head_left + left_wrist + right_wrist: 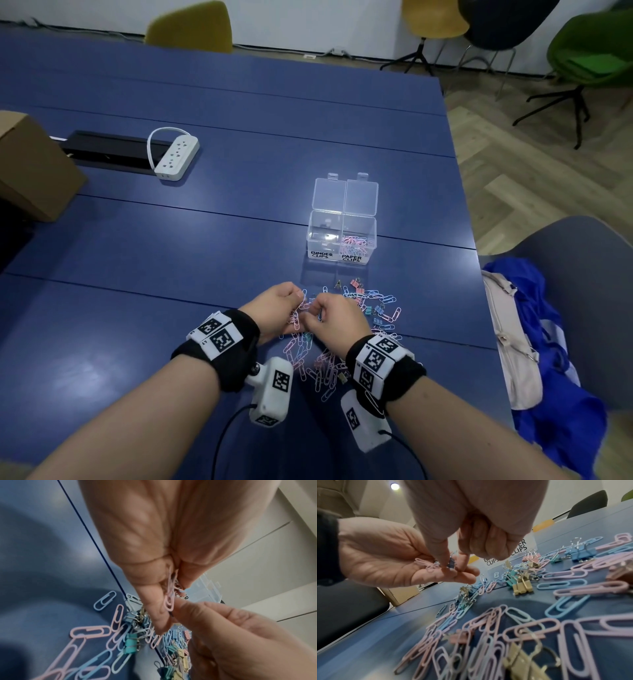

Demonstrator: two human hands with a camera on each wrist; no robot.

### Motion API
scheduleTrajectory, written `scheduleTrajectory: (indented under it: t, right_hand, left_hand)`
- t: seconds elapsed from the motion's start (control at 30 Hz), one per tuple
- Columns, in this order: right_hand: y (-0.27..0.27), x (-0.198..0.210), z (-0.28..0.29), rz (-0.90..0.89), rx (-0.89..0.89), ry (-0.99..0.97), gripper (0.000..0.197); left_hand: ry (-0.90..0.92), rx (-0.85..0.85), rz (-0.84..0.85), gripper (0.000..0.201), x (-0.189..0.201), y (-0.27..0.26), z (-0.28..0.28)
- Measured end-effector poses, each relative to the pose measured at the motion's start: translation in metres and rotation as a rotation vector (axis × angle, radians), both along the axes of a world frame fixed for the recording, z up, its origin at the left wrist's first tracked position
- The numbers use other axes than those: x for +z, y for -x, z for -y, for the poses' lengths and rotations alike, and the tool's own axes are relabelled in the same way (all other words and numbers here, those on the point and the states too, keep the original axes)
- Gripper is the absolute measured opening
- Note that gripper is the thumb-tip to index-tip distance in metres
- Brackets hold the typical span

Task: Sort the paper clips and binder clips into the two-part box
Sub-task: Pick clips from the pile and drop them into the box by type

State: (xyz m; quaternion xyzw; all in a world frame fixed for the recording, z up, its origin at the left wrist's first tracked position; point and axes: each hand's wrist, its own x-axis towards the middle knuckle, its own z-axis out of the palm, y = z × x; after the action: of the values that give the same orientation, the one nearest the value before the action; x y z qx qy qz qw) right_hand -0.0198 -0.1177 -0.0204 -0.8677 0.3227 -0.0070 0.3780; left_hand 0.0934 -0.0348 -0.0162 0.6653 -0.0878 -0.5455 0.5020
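A clear two-part box (342, 219) stands open on the blue table; its right part, labelled PAPER CLIPS (356, 241), holds pink and blue clips. Nearer me lies a mixed pile of paper clips (308, 363) and small binder clips (522, 586). Above the pile my left hand (294, 308) is cupped, its fingers curled round several pink paper clips (426, 564) (169, 601). My right hand (317, 313) reaches into that palm, where thumb and forefinger (453, 566) pinch a small blue binder clip (451, 563). Its other fingers are curled in.
A white power strip (176, 152), a black cable tray (109, 149) and a cardboard box (30, 171) sit at the far left. The table's edge runs down the right, beside a grey chair with a beige bag (513, 335) and blue cloth (561, 421).
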Motion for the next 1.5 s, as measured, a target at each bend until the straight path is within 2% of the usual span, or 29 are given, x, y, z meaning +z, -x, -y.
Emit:
scheduleTrajectory:
  t: [0.23, 0.37, 0.47, 0.57, 0.67, 0.7, 0.73, 0.8, 0.87, 0.9, 0.93, 1.0, 1.13, 1.33, 1.5]
  right_hand:
    - [0.016, -0.001, 0.013, -0.048, 0.010, 0.025, 0.010]
    - [0.038, 0.000, 0.027, -0.097, 0.046, 0.053, 0.018]
    - [0.054, 0.000, 0.049, -0.072, -0.091, 0.065, 0.028]
    - [0.062, -0.002, 0.075, -0.096, -0.216, 0.063, 0.028]
    - [0.061, -0.004, 0.090, -0.173, -0.177, 0.124, 0.022]
    - [0.059, -0.003, 0.093, -0.208, -0.134, 0.143, 0.019]
    - [0.057, -0.002, 0.095, -0.254, -0.081, 0.161, 0.018]
    - [0.053, 0.000, 0.096, -0.361, 0.028, 0.202, 0.030]
    - [0.049, 0.000, 0.092, -0.417, 0.089, 0.251, 0.039]
    - [0.048, -0.001, 0.089, -0.422, 0.096, 0.280, 0.038]
    - [0.048, -0.002, 0.086, -0.416, 0.095, 0.309, 0.034]
    - [0.049, -0.005, 0.081, -0.397, 0.087, 0.359, 0.025]
    - [0.052, -0.012, 0.071, -0.378, 0.112, 0.407, 0.011]
    - [0.055, -0.016, 0.057, -0.428, 0.189, 0.386, 0.013]
    - [0.059, -0.011, 0.054, -0.476, 0.252, 0.401, 0.016]
  left_hand:
    - [0.012, 0.081, -0.006, 0.023, 0.001, -0.002, -0.002]
    - [0.005, 0.089, 0.012, 0.020, 0.003, -0.006, -0.006]
    - [-0.017, 0.070, 0.023, 0.022, 0.007, -0.006, -0.002]
    - [-0.019, 0.049, 0.002, 0.030, 0.012, -0.005, 0.003]
    - [-0.019, 0.039, -0.046, 0.025, 0.014, -0.005, 0.011]
    - [-0.050, 0.017, -0.026, 0.030, 0.015, -0.004, 0.015]
    - [-0.097, -0.027, 0.045, 0.038, 0.015, -0.003, 0.020]
    - [-0.216, -0.183, 0.386, 0.046, 0.016, 0.002, 0.029]
    - [-0.316, -0.407, 0.811, 0.044, 0.013, 0.009, 0.034]
    - [-0.340, -0.485, 0.944, 0.039, 0.011, 0.012, 0.036]
    - [-0.345, -0.522, 1.008, 0.032, 0.009, 0.015, 0.036]
    - [-0.335, -0.517, 0.962, 0.021, 0.004, 0.014, 0.037]
    - [-0.257, -0.354, 0.713, 0.027, 0.002, 0.005, 0.034]
    - [-0.266, -0.247, 0.533, 0.023, 0.007, 0.001, 0.036]
    - [-0.129, 0.054, 0.091, 0.033, 0.009, 0.006, 0.039]
